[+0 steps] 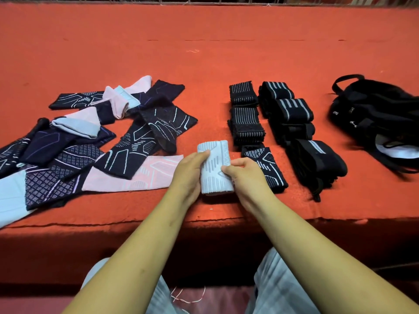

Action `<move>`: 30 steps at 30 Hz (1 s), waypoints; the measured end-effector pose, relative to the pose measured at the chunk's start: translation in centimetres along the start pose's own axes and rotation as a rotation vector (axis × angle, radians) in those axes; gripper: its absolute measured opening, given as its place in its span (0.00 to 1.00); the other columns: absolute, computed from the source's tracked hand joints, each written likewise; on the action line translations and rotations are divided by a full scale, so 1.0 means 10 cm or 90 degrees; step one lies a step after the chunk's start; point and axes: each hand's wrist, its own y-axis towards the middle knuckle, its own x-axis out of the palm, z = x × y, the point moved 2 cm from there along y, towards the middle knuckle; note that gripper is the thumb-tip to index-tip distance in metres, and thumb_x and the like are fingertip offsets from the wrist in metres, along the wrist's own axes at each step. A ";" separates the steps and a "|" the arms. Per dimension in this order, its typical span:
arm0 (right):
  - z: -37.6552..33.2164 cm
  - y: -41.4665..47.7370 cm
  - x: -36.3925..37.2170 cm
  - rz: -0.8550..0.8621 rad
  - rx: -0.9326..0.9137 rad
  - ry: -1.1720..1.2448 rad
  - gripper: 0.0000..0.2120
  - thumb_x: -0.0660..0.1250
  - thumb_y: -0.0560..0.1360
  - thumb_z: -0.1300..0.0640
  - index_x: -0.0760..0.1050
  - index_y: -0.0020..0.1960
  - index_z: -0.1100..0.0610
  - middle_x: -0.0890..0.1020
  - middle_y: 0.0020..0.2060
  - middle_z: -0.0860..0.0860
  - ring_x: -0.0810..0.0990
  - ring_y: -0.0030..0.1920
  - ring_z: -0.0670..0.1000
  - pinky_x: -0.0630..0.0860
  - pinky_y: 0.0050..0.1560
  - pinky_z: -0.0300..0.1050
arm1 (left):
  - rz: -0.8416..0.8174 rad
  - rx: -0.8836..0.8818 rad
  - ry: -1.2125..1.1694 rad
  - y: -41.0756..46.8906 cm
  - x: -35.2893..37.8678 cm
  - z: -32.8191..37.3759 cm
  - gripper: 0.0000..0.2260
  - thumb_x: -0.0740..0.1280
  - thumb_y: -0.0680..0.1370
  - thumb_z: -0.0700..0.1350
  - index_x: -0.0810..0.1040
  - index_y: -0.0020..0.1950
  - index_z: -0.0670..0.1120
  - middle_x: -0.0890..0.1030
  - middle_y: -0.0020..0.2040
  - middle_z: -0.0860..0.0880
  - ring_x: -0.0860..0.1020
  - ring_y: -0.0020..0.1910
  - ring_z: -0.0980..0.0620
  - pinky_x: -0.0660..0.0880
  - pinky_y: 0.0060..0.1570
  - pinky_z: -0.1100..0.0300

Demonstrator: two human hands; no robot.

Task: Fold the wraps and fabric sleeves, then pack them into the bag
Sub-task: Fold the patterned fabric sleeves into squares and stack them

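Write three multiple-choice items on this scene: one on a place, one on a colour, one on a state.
1. Where on the red table does the black bag lie?
A. far right
B. far left
C. centre, at the near edge

2. What colour is the sleeve held in both hands?
A. black
B. pale blue
C. red

3. What state is that held sleeve in?
A. spread flat
B. packed in the bag
C. folded into a compact bundle

Answers: 1 A, the bag sits to the right of the folded wraps; 2 B, it shows pale blue between the left hand and the right hand; 3 C, both hands grip it as a short, thick bundle.
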 end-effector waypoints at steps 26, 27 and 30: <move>-0.18 0.19 -0.99 0.186 -0.322 -0.521 0.12 0.65 0.74 0.62 0.73 0.57 0.56 0.78 0.47 0.58 0.76 0.48 0.60 0.71 0.50 0.53 | -0.091 0.227 0.537 0.28 0.86 -0.38 0.16 0.63 0.75 0.37 0.67 0.61 0.48 0.80 0.47 0.47 0.79 0.42 0.46 0.74 0.43 0.55; -0.15 0.20 -0.99 0.190 -0.321 -0.542 0.11 0.65 0.74 0.62 0.74 0.56 0.58 0.78 0.48 0.59 0.76 0.49 0.60 0.71 0.51 0.53 | -0.100 0.250 0.563 0.28 0.86 -0.41 0.14 0.63 0.75 0.37 0.68 0.59 0.48 0.80 0.50 0.46 0.79 0.44 0.45 0.73 0.42 0.55; -0.11 0.22 -0.98 0.197 -0.341 -0.576 0.11 0.64 0.74 0.63 0.74 0.56 0.60 0.78 0.48 0.60 0.75 0.50 0.61 0.71 0.54 0.56 | -0.108 0.288 0.595 0.29 0.81 -0.46 0.14 0.64 0.74 0.38 0.69 0.58 0.49 0.79 0.52 0.45 0.76 0.47 0.47 0.69 0.44 0.57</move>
